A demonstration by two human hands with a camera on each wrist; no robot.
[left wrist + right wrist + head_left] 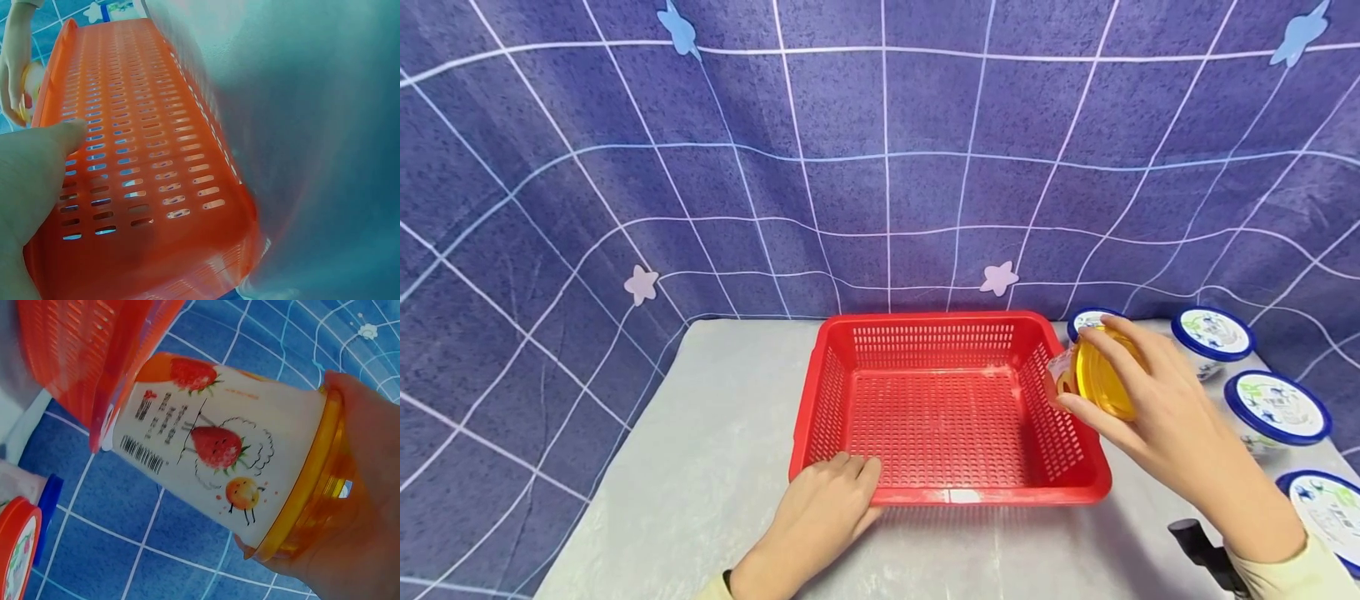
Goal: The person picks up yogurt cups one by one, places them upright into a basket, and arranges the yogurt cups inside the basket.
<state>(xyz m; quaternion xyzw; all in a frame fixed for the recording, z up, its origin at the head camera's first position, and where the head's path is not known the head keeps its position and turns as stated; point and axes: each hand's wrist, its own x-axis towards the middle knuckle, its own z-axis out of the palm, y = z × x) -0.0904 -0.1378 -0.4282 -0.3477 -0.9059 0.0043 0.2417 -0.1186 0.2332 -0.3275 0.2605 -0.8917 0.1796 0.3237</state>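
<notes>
A red plastic basket (pixel 985 497) with slotted walls sits on the white table, and its perforated floor shows bare in the head view. My left hand (pixel 831 504) grips the front rim near the left corner, fingers over the edge and thumb against the outer wall. Beside the right rim, my right hand (pixel 1165 408) holds a plastic tub (pixel 219 444) by its yellow lid (pixel 1101 375). The tub is tipped on its side, its base toward the basket. Strawberries and a barcode are printed on its white wall. My palm hides part of the lid.
Several white tubs with blue lids (pixel 1277 407) stand along the table's right side, one of them behind my right hand. A red-lidded tub (pixel 19 550) shows in the right wrist view. A blue gridded cloth (pixel 925 192) hangs behind the table (pixel 715 425).
</notes>
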